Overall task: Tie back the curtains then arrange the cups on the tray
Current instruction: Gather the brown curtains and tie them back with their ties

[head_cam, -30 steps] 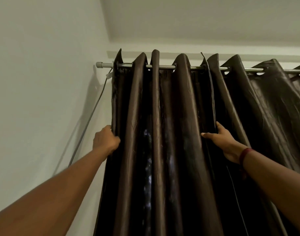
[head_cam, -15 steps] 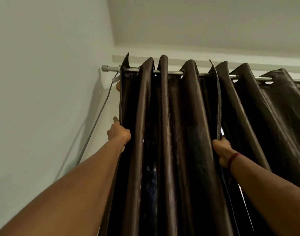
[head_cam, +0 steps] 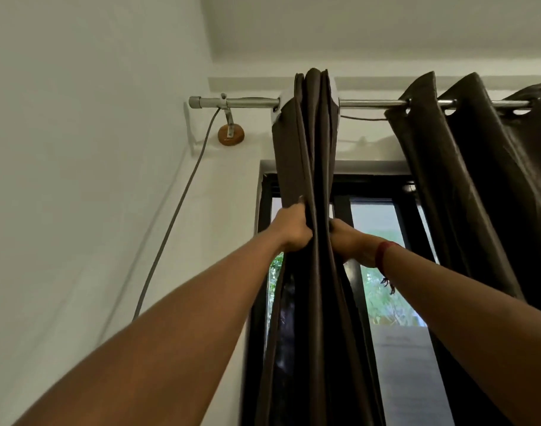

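Brown satiny curtain (head_cam: 313,142) bunched narrow, seemingly gripped by left hand (head_cam: 294,229), right hand (head_cam: 346,238).

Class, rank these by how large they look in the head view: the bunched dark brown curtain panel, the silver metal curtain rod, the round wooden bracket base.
Largest: bunched dark brown curtain panel.
Next: silver metal curtain rod, long but thin.
Smallest: round wooden bracket base.

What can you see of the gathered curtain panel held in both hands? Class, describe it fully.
The gathered curtain panel is dark brown, smooth, slightly glossy fabric, with a pale backing showing at its top corners. It hangs from the metal rod, squeezed into tight vertical folds, apart from the second panel to its right. The left hand and right hand grip it from either side, in front of the window.
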